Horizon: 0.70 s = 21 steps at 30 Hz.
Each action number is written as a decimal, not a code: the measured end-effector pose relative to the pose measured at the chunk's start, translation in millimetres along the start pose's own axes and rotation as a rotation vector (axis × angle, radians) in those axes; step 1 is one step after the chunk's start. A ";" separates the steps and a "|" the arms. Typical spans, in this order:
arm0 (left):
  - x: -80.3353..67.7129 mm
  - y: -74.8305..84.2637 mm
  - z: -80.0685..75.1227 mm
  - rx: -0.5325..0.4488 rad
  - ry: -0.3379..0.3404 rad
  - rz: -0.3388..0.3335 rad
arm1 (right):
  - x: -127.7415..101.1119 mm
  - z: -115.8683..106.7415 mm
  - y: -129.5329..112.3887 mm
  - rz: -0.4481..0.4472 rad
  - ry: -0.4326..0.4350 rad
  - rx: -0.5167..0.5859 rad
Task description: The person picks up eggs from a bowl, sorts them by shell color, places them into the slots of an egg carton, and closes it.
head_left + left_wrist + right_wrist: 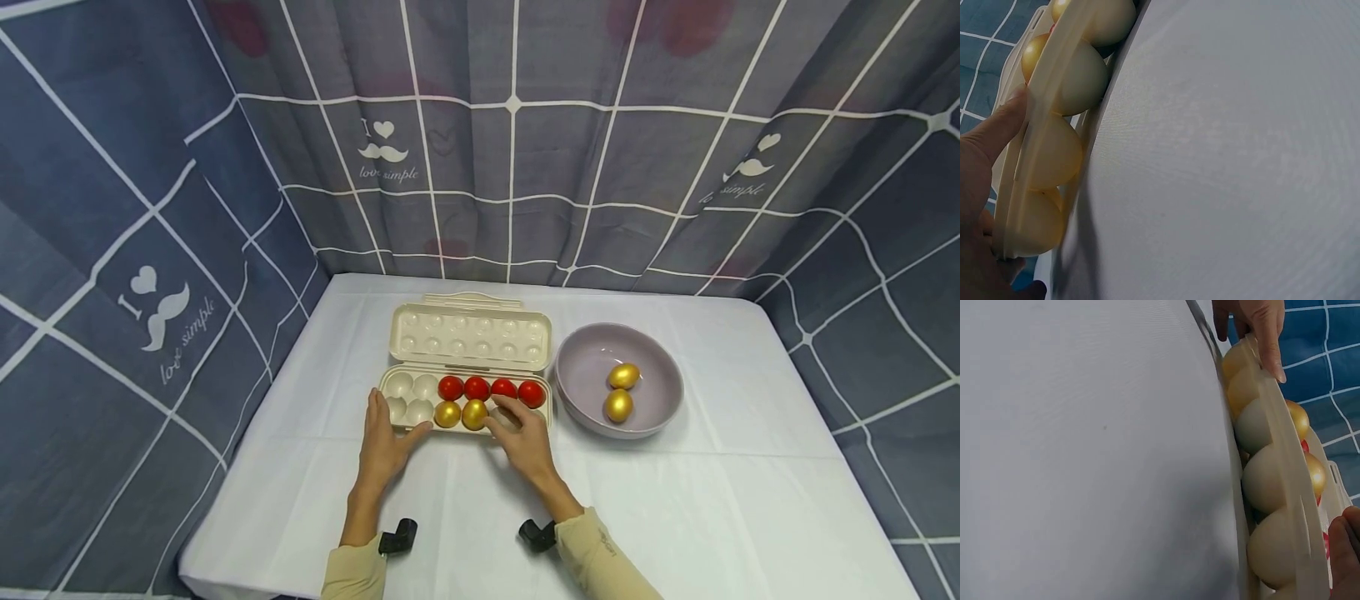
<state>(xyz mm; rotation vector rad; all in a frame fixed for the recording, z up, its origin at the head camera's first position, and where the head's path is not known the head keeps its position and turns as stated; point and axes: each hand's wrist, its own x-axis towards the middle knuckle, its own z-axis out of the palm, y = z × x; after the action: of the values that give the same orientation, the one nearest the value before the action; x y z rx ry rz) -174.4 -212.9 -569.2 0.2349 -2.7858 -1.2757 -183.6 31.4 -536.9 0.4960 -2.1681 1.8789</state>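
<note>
Egg carton [465, 379] is steadied at its near edge by left hand [384, 442] and right hand [522, 437], fingers relaxed; it is best kept level.

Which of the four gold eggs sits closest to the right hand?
The right-hand gold egg in the carton, in the front row just left of the right hand. Its gold neighbour lies farther left; the other two sit in the bowl.

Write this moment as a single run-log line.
left hand steadies egg carton | right hand over empty cup | carton: four red, two gold eggs | bowl: two gold eggs
</note>
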 end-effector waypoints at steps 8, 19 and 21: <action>0.6 0.5 0.0 -0.007 0.001 0.000 | -0.5 -19.5 -16.6 0.035 0.036 0.104; 0.1 1.3 0.1 -0.021 -0.004 -0.014 | -3.4 -52.3 -17.6 0.056 0.116 0.139; 0.0 1.5 0.2 -0.027 -0.008 -0.019 | -4.4 -58.4 -16.3 0.057 0.126 0.137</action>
<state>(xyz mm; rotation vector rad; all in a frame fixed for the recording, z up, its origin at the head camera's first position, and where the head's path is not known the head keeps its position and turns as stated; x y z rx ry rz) -174.6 -211.9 -568.2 0.2553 -2.7774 -1.3206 -175.8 87.5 -515.0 0.3335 -2.0032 2.0403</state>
